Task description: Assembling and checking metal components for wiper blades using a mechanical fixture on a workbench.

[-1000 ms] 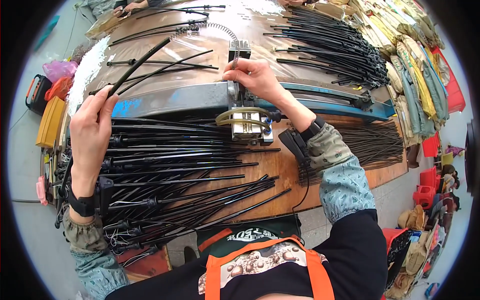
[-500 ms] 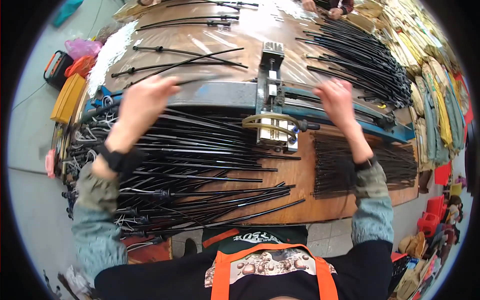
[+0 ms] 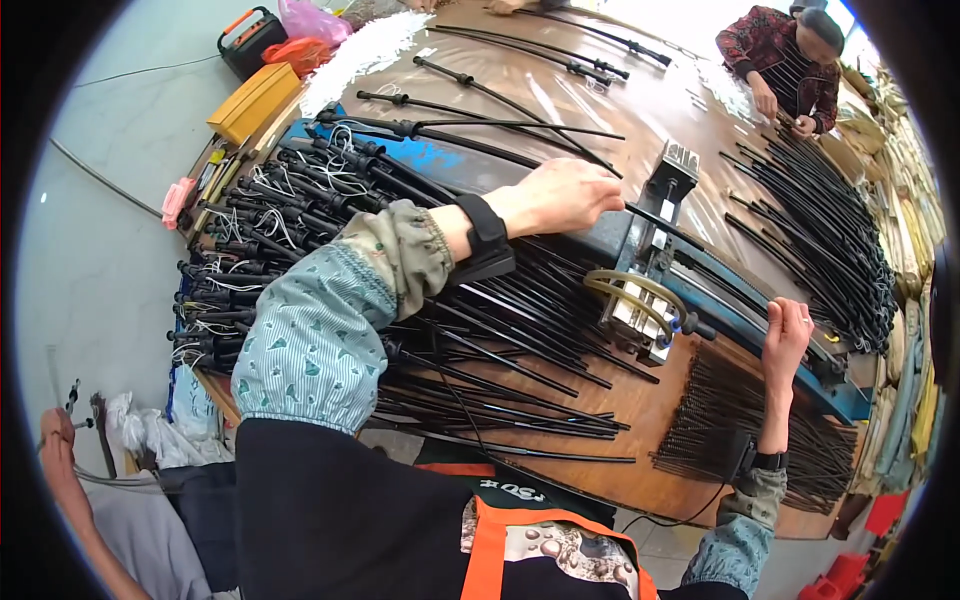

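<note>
My left hand (image 3: 570, 195) is closed, its fingers pinching one end of a thin black rod (image 3: 655, 219). The rod slants down to the right, across a metal clamping fixture (image 3: 650, 260) on a blue beam (image 3: 850, 400), toward my right hand (image 3: 787, 335). The right hand's fingers are pressed together above the beam; what lies between them is too small to make out. Under my left forearm lies a thick pile of black rods with fittings and white cords (image 3: 290, 200). Thin dark rods (image 3: 760, 420) are heaped below my right hand.
Several black rods with collars (image 3: 500, 100) lie beyond the beam. A bundle of black rods (image 3: 810, 230) covers the table's right side. Across the table, a person in a patterned jacket (image 3: 790, 70) handles small parts. Another person's arm (image 3: 70, 480) shows at lower left. White pieces (image 3: 365, 60) form a heap.
The view has turned and shifted left. My left hand has come closer to the fixture, and my right hand is lower, by the beam's right part. The co-worker across the table shows more fully.
</note>
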{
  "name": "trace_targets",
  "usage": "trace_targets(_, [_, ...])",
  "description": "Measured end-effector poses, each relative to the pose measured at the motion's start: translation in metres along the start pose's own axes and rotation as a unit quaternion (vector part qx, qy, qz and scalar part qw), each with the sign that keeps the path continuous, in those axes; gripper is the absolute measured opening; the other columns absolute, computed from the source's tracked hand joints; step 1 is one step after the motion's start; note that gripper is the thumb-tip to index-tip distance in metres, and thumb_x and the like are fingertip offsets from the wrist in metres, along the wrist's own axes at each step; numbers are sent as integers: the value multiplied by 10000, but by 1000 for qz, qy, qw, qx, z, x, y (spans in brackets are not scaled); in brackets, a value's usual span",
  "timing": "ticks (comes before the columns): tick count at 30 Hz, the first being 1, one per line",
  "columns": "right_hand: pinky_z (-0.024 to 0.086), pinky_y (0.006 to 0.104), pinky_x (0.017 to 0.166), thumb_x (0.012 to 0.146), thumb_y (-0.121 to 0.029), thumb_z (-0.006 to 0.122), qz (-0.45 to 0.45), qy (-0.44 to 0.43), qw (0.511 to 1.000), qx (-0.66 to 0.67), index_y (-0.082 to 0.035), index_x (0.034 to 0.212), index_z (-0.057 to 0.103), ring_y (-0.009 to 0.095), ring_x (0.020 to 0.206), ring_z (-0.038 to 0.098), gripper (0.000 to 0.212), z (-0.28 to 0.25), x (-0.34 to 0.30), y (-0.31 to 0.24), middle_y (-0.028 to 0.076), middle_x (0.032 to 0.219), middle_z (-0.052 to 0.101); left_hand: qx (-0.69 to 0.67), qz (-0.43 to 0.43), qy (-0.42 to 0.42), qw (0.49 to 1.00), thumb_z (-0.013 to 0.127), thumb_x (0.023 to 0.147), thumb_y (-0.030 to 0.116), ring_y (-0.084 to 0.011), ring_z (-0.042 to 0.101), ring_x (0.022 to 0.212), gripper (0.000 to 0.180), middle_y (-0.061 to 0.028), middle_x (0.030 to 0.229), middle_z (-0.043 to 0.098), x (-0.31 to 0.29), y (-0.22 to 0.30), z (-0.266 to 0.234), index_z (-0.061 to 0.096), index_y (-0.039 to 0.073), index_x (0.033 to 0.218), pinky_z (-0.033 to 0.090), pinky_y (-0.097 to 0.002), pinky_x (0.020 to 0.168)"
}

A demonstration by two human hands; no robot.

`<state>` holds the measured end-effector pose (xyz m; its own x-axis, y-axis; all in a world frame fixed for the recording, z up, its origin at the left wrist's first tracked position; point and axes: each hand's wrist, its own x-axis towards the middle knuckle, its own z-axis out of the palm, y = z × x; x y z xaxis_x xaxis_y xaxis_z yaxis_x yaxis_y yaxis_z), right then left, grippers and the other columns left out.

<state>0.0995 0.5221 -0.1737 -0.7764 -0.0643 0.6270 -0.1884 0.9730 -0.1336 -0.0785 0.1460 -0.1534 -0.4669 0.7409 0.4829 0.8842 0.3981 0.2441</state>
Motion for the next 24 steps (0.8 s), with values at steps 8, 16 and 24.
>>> trace_targets(8, [406,356,818,943,-159,618,4,-9,1000,-5,-36,880,623,259,825,563,138,2,-1,-4,72,820,616,-23,13,44,999,630,908,240,-331,631,775,173,-111,781,612,-7,1,7,648,84,836,512,-428,673])
trace_targets(16, [364,391,992,863,-98,678,-79,20,996,-37,-59,1168,665,243,1049,610,308,-8,-2,-68,68,1028,702,46,-26,-4,999,606,921,216,-359,634,723,135,-131,750,632,-3,-2,12,606,94,864,495,-453,605])
trace_targets(24, [409,400,888,853,-70,674,17,-52,997,62,-46,1170,647,249,937,609,319,-13,-42,-102,108,1016,671,61,-62,-49,995,594,934,235,-388,611,732,153,-155,750,621,-1,7,10,574,95,876,468,-461,589])
